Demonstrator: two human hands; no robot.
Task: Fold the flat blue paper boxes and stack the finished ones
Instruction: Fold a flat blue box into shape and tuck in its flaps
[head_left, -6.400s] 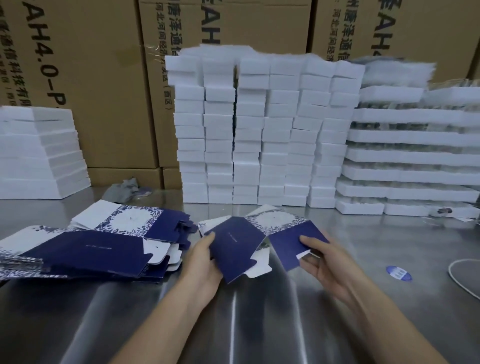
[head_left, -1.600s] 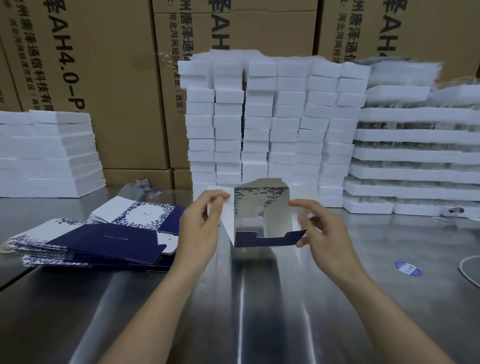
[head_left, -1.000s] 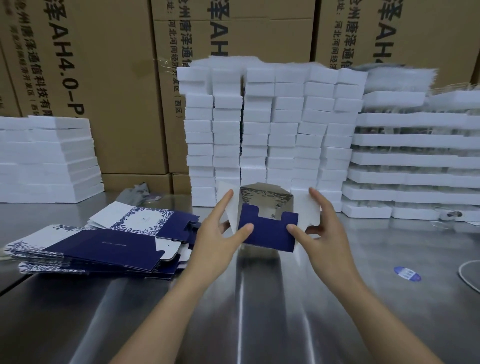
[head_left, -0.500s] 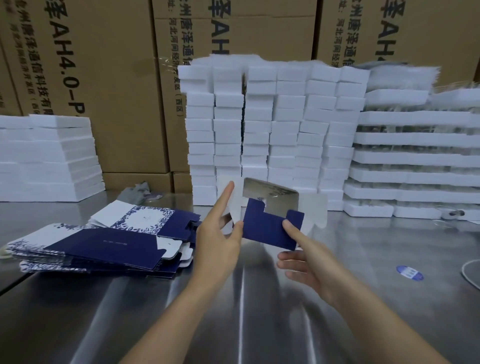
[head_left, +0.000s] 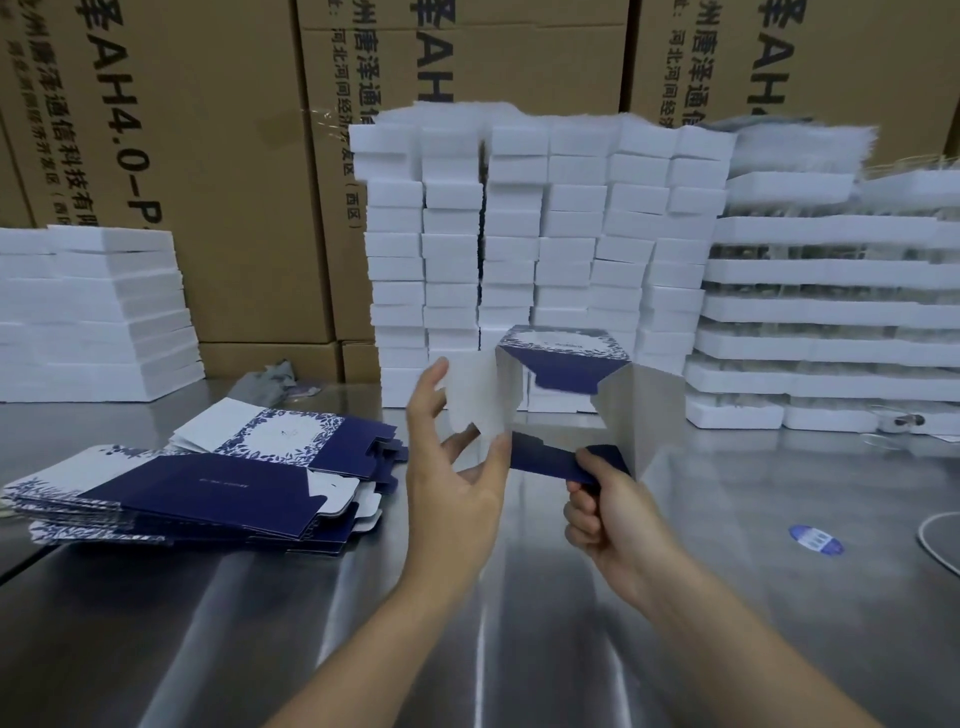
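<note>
A half-formed blue paper box (head_left: 566, 374) is held up above the steel table, its open end facing me and its white and silver flaps spread. My left hand (head_left: 454, 467) holds its left side, thumb and fingers around the white flap. My right hand (head_left: 610, 501) pinches the dark blue bottom flap (head_left: 550, 460) between thumb and curled fingers. A pile of flat blue and white box blanks (head_left: 208, 478) lies on the table to the left.
Tall stacks of white foam blocks (head_left: 540, 260) stand right behind the box, with more foam slabs at the right (head_left: 831, 312) and left (head_left: 93, 312). Brown cartons (head_left: 197, 156) line the back. A blue sticker (head_left: 815, 539) and a white cable (head_left: 935, 545) lie at the right.
The box has opened wider and tilted so its inside faces me. My right hand went from touching the blue flap with straight fingers to pinching it; the left hand shifted along the white flap.
</note>
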